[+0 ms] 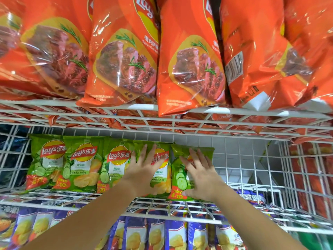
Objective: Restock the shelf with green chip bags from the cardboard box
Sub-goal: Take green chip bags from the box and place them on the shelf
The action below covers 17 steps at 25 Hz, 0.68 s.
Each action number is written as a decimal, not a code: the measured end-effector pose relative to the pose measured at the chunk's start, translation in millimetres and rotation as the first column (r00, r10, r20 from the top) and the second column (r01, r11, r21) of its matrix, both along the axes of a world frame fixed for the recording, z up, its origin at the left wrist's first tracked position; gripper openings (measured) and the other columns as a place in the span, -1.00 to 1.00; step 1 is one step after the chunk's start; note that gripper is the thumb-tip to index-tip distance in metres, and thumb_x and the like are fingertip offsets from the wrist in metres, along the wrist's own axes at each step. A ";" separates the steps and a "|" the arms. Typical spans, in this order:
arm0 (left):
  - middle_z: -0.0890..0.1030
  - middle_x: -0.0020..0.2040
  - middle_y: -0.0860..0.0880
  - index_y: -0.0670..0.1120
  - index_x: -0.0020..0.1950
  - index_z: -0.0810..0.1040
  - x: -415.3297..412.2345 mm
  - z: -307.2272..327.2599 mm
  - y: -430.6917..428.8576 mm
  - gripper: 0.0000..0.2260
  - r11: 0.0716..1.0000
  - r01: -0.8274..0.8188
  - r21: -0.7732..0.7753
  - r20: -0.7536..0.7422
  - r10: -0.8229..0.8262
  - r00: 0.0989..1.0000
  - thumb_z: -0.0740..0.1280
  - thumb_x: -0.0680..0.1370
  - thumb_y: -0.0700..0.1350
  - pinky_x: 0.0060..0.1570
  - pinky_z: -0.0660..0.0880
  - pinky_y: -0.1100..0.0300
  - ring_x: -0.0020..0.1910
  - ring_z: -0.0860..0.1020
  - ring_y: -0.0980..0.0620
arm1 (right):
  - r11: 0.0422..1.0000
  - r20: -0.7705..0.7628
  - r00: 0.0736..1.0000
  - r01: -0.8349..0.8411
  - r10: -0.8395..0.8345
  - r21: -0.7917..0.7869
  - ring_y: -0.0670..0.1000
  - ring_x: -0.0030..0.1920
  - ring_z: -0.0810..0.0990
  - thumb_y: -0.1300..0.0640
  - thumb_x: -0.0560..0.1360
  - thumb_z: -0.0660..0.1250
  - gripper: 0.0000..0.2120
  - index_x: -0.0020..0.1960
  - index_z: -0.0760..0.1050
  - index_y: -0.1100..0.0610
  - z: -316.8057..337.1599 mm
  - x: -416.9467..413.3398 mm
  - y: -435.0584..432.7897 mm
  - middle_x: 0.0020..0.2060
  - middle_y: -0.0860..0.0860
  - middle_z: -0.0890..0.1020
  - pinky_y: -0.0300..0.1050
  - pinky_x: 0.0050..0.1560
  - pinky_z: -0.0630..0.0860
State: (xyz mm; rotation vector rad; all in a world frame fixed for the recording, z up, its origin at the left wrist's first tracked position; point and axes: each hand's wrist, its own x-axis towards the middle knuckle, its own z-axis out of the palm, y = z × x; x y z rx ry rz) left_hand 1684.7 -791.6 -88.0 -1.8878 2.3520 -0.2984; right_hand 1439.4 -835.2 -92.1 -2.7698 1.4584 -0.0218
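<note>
A row of five green chip bags (81, 165) is standing upright along the back of the middle wire shelf (171, 217). It is running from the left of the frame to its centre, fronts facing out and each bag touching or overlapping its neighbour. The left hand (144, 172) is lying flat on the fourth green bag (161, 177), just left of the frame's centre. Its fingers are straight and spread wide, pressing the front of the pack rather than grasping it, and the fingertips are lying near the bag's top edge. The right hand (200, 175) is pressing on the fifth green bag (177, 153), the last one at the right end of the row, just right of centre. Its fingers are also straight and fanned out across the pack's face, while the thumb is resting along the bag's lower edge, with nothing clenched. This last bag is sitting slightly askew, its top tipped toward the right, and its left edge is touching the fourth bag. Both forearms are stretching up from the bottom of the frame toward the shelf. Across the upper half, large orange chip bags (191, 69) are hanging over the front rail of the upper wire shelf (144, 107). Along the bottom edge, purple chip bags (173, 235) are standing in a row on the tier below.
</note>
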 end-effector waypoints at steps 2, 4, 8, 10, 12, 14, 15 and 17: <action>-0.35 0.58 -0.19 0.16 0.54 -0.39 2.6 -6.2 -2.1 0.06 0.999 -0.005 -0.038 0.030 0.006 1.000 0.31 0.38 0.46 0.48 -0.04 -0.38 0.56 -0.25 -0.33 | 1.000 -0.014 1.000 0.006 -0.006 0.001 0.18 0.59 -0.39 -0.44 0.41 0.35 0.15 0.61 -0.39 -0.13 -3.7 1.2 -3.5 0.60 0.05 -0.40 0.20 0.59 -0.25; -0.29 0.60 -0.21 0.17 0.54 -0.39 5.8 -12.3 -4.9 0.08 0.998 0.002 -0.060 0.052 0.001 0.999 0.34 0.38 0.44 0.49 0.06 -0.33 0.56 -0.17 -0.36 | 1.000 -0.017 1.000 0.006 -0.006 -0.001 0.17 0.60 -0.38 -0.43 0.43 0.33 0.13 0.60 -0.43 -0.12 -7.7 1.2 -7.3 0.59 0.05 -0.42 0.16 0.56 -0.29; -0.36 0.58 -0.15 0.20 0.56 -0.36 16.5 -19.3 -12.4 0.09 1.000 0.027 -0.005 0.020 -0.027 0.999 0.38 0.36 0.42 0.52 0.04 -0.26 0.56 -0.23 -0.32 | 1.000 -0.030 1.000 -0.008 0.008 0.004 0.16 0.59 -0.41 -0.41 0.46 0.32 0.13 0.59 -0.46 -0.11 -12.4 4.2 -18.0 0.58 0.05 -0.45 0.10 0.50 -0.37; -0.40 0.55 -0.12 0.21 0.55 -0.37 20.2 -18.8 -14.4 0.10 0.999 0.035 0.019 -0.006 -0.035 0.999 0.39 0.36 0.41 0.53 0.03 -0.24 0.56 -0.26 -0.28 | 1.000 -0.038 0.999 -0.010 0.011 0.012 0.16 0.59 -0.41 -0.39 0.46 0.33 0.13 0.59 -0.46 -0.11 -11.6 5.7 -20.1 0.58 0.05 -0.44 0.12 0.53 -0.36; -0.40 0.55 -0.11 0.20 0.55 -0.37 20.1 -17.4 -15.0 0.11 0.999 0.026 0.033 -0.013 -0.025 1.000 0.41 0.35 0.40 0.53 0.02 -0.24 0.56 -0.27 -0.27 | 1.000 -0.041 0.999 -0.008 0.009 0.008 0.16 0.59 -0.40 -0.38 0.46 0.34 0.13 0.59 -0.46 -0.11 -11.5 6.2 -21.3 0.59 0.04 -0.43 0.13 0.54 -0.34; -0.35 0.58 -0.13 0.18 0.57 -0.32 15.7 -14.8 -12.9 0.10 1.000 0.012 0.019 0.039 -0.013 0.999 0.41 0.35 0.41 0.52 0.01 -0.28 0.57 -0.24 -0.30 | 1.000 -0.052 0.999 -0.008 0.008 0.001 0.17 0.60 -0.37 -0.39 0.46 0.34 0.13 0.60 -0.44 -0.11 -10.8 7.7 -20.6 0.60 0.05 -0.40 0.15 0.55 -0.32; -0.33 0.58 -0.15 0.16 0.58 -0.29 13.2 -13.3 -11.2 0.10 1.000 0.003 0.018 0.063 -0.004 0.998 0.39 0.35 0.43 0.51 -0.02 -0.31 0.57 -0.24 -0.30 | 1.000 -0.050 0.999 -0.009 0.009 -0.002 0.18 0.61 -0.36 -0.39 0.45 0.35 0.13 0.61 -0.42 -0.11 -10.1 8.7 -19.6 0.61 0.05 -0.38 0.15 0.56 -0.30; -0.32 0.58 -0.16 0.14 0.60 -0.23 9.1 -9.9 -7.6 0.05 1.000 -0.018 0.025 0.054 0.016 0.998 0.33 0.36 0.47 0.49 -0.10 -0.34 0.56 -0.27 -0.27 | 1.000 -0.022 1.000 -0.011 0.011 -0.003 0.19 0.61 -0.34 -0.39 0.41 0.38 0.14 0.63 -0.36 -0.11 -7.2 8.6 -16.7 0.62 0.06 -0.33 0.16 0.55 -0.30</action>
